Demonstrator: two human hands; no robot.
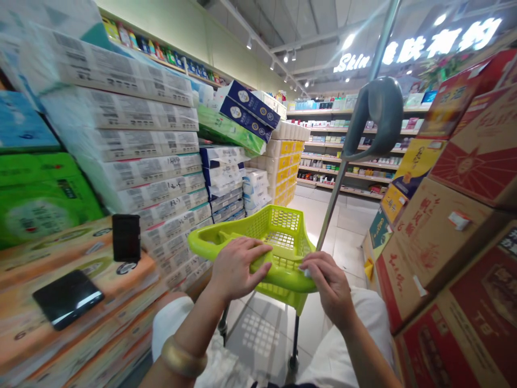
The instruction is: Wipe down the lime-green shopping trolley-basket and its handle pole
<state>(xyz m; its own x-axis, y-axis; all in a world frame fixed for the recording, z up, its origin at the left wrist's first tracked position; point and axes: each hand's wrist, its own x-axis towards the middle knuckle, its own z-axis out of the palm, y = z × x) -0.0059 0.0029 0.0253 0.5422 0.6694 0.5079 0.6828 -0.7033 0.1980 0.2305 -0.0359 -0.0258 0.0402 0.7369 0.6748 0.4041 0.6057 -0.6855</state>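
A lime-green shopping basket cart (283, 275) stands in front of my knees, its latticed basket holding nothing that I can see. My left hand (240, 264) lies across the near rim, fingers stretched over it and thumb apart. At the rim's right corner, my right hand (329, 285) is closed in a pinch on a small white wad (307, 271), partly hidden by the fingers. Just beyond that hand rises a metal pole (333, 207) with a grey looped handle (374, 119).
Stacked tissue packs (161, 172) line the left side. A black phone (68, 298) and another dark device (126, 237) rest on orange packs (133, 280). Cardboard cartons (428, 237) rise on the right. Tiled floor (319, 207) leads to stocked shelves (343, 129).
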